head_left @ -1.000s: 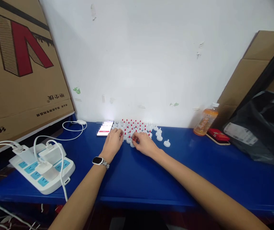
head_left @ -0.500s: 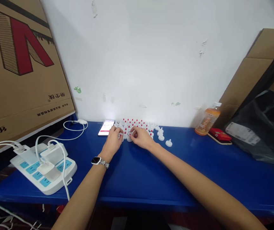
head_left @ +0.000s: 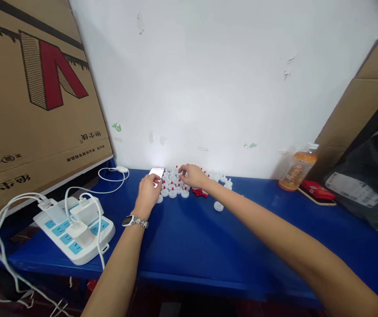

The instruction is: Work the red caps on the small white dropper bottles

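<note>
A white wall backs the scene, with a big printed cardboard box leaning well to the left of the hands and another cardboard sheet far to their right. Both forearms reach out over a blue table toward its back edge. Off to the left of the left hand, and nearer the person, lies a white power strip with chargers and cables plugged in; well to the right of the right hand slumps a black plastic bag, with an orange drink bottle and a red pack between it and the hands. A lit phone lies just past the left fingertips, touching or nearly so. The cluster of small white caps, many tipped red, sits between and just beyond the two hands, spread sideways along the wall. The right hand rests on top of the cluster's far part, fingers curled down among the caps; whether it pinches one cannot be told. The left hand lies at the cluster's left end, fingers loosely bent, nothing visibly held. A small heap of loose red tips lies just beneath the right wrist, and one lone white cap sits apart, beside the right forearm, nearer that hand than the left.
</note>
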`<control>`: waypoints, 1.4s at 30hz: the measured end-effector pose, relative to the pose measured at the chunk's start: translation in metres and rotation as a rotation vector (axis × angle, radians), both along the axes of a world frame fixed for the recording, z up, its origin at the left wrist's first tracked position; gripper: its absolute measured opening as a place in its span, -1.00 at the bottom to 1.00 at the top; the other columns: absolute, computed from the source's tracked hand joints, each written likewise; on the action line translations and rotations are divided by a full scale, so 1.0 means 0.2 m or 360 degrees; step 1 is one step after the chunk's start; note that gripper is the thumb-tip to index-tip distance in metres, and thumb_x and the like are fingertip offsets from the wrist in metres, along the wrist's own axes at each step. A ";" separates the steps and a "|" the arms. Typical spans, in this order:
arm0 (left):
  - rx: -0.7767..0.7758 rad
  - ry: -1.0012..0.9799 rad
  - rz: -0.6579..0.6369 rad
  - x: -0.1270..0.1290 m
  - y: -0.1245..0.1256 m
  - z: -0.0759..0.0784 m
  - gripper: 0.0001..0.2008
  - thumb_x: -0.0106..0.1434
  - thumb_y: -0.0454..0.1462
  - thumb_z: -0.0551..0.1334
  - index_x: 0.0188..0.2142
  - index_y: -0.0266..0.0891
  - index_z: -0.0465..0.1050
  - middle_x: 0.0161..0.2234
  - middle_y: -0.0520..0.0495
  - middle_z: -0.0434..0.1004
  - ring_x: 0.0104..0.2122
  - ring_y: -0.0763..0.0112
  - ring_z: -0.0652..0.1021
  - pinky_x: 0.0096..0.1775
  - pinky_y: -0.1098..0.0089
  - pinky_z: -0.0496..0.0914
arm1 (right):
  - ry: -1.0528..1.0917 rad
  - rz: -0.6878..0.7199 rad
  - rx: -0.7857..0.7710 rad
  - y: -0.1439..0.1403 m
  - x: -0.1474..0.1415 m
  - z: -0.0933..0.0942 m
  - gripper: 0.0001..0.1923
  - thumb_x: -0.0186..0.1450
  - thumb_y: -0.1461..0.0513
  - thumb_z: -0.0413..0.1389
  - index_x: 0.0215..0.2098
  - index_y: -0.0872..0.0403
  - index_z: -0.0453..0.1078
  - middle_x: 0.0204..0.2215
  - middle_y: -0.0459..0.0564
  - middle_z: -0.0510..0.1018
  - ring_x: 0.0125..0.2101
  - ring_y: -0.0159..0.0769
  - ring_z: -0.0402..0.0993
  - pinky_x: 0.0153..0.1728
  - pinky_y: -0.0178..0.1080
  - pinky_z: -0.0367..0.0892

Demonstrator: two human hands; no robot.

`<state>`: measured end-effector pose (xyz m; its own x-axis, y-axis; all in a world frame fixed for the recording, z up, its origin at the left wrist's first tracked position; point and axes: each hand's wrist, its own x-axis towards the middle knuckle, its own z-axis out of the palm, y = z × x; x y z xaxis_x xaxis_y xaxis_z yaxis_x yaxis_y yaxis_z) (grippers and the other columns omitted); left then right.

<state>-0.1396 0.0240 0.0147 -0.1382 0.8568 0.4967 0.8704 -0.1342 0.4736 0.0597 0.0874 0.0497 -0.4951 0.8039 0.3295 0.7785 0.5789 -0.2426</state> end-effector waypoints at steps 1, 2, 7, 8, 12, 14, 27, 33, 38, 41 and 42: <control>-0.0058 0.0061 0.0014 0.00 0.02 0.01 -0.84 0.27 -0.28 0.18 -0.20 -0.26 0.49 -0.21 -0.16 0.55 -0.22 0.24 0.53 -0.12 0.29 0.38 | -0.0058 -0.0004 -0.0040 0.04 -0.03 0.02 -0.71 0.28 0.21 0.08 -0.05 0.06 0.47 -0.16 0.01 0.61 -0.14 -0.22 0.49 -0.14 -0.26 0.26; -0.0119 0.0122 0.0024 -0.01 0.05 0.03 -0.83 0.27 -0.26 0.19 -0.20 -0.27 0.50 -0.20 -0.18 0.56 -0.20 0.22 0.54 -0.11 0.28 0.38 | -0.0107 -0.0008 -0.0081 0.07 -0.07 0.03 -0.71 0.26 0.22 0.10 -0.06 0.05 0.48 -0.17 0.00 0.62 -0.14 -0.21 0.49 -0.14 -0.25 0.26; -0.0285 0.0256 -0.0048 0.02 0.20 0.13 -0.82 0.21 -0.22 0.27 -0.23 -0.25 0.57 -0.25 -0.19 0.61 -0.21 0.20 0.57 -0.16 0.32 0.40 | -0.0194 -0.0015 -0.0195 0.19 -0.18 0.04 -0.84 0.13 0.29 0.21 -0.29 0.06 0.56 -0.31 0.01 0.64 -0.22 -0.18 0.52 -0.18 -0.25 0.29; -0.0309 0.0276 -0.0063 0.04 0.23 0.14 -0.82 0.19 -0.23 0.29 -0.24 -0.25 0.57 -0.26 -0.19 0.62 -0.22 0.20 0.58 -0.16 0.33 0.40 | -0.0191 -0.0019 -0.0210 0.20 -0.18 0.03 -0.85 0.12 0.31 0.21 -0.32 0.06 0.57 -0.32 0.01 0.65 -0.24 -0.19 0.53 -0.20 -0.26 0.29; -0.0394 0.0328 -0.0082 0.09 0.31 0.13 -0.90 0.15 -0.34 0.29 -0.33 -0.29 0.59 -0.34 -0.22 0.62 -0.26 0.21 0.60 -0.19 0.35 0.41 | -0.0131 -0.0025 -0.0245 0.21 -0.17 -0.01 -0.84 0.14 0.33 0.18 -0.33 0.07 0.57 -0.32 0.01 0.65 -0.27 -0.23 0.53 -0.25 -0.29 0.30; -0.0408 0.0334 -0.0079 0.11 0.32 0.12 -0.89 0.15 -0.37 0.27 -0.35 -0.29 0.60 -0.37 -0.22 0.62 -0.29 0.22 0.60 -0.22 0.36 0.42 | -0.0089 -0.0024 -0.0252 0.20 -0.16 -0.02 -0.86 0.15 0.32 0.17 -0.34 0.08 0.57 -0.33 0.00 0.66 -0.28 -0.23 0.54 -0.25 -0.30 0.31; -0.0146 0.0117 -0.0739 0.19 -0.05 0.24 -0.81 0.24 -0.18 0.23 -0.32 -0.19 0.59 -0.38 -0.05 0.62 -0.38 0.32 0.55 -0.30 0.36 0.37 | 0.0643 0.0152 -0.0142 -0.12 0.21 0.11 -0.89 0.22 0.28 0.16 -0.40 0.12 0.53 -0.45 -0.06 0.61 -0.41 -0.37 0.46 -0.35 -0.35 0.27; -0.0413 -0.0007 -0.1019 0.30 -0.10 0.04 -0.84 0.21 -0.24 0.22 -0.38 -0.21 0.58 -0.44 -0.04 0.59 -0.44 0.37 0.52 -0.38 0.41 0.34 | 0.0461 0.0195 -0.0340 -0.33 0.37 -0.09 -0.90 0.20 0.31 0.15 -0.39 0.10 0.53 -0.47 -0.09 0.60 -0.45 -0.38 0.45 -0.39 -0.35 0.24; -0.0378 0.0019 -0.0961 0.32 -0.09 0.05 -0.76 0.23 -0.13 0.24 -0.22 -0.22 0.55 -0.47 0.00 0.55 -0.48 0.38 0.49 -0.42 0.42 0.29 | 0.0463 0.0143 -0.0212 -0.35 0.41 -0.14 -0.88 0.27 0.24 0.13 -0.28 0.07 0.52 -0.48 -0.12 0.59 -0.45 -0.39 0.44 -0.34 -0.34 0.21; -0.0291 0.0049 -0.0891 0.34 -0.08 0.12 -0.70 0.32 -0.08 0.13 -0.21 -0.20 0.53 -0.51 0.01 0.52 -0.51 0.39 0.47 -0.45 0.42 0.24 | 0.0431 -0.0064 -0.0059 -0.35 0.46 -0.12 -0.82 0.32 0.23 0.08 -0.23 0.06 0.53 -0.46 -0.08 0.59 -0.41 -0.35 0.43 -0.29 -0.30 0.20; -0.0259 0.0056 -0.0873 0.36 -0.07 0.14 -0.70 0.33 -0.08 0.11 -0.23 -0.21 0.53 -0.51 0.00 0.52 -0.50 0.38 0.47 -0.44 0.41 0.24 | 0.0383 -0.0126 -0.0025 -0.35 0.48 -0.11 -0.82 0.31 0.24 0.07 -0.25 0.06 0.53 -0.45 -0.07 0.59 -0.37 -0.32 0.44 -0.25 -0.28 0.19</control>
<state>-0.0683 0.0091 0.0419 0.3628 0.8642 0.3487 0.7095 -0.4987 0.4979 0.1550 0.0171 0.0274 -0.3395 0.8430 0.4171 0.7399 0.5132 -0.4350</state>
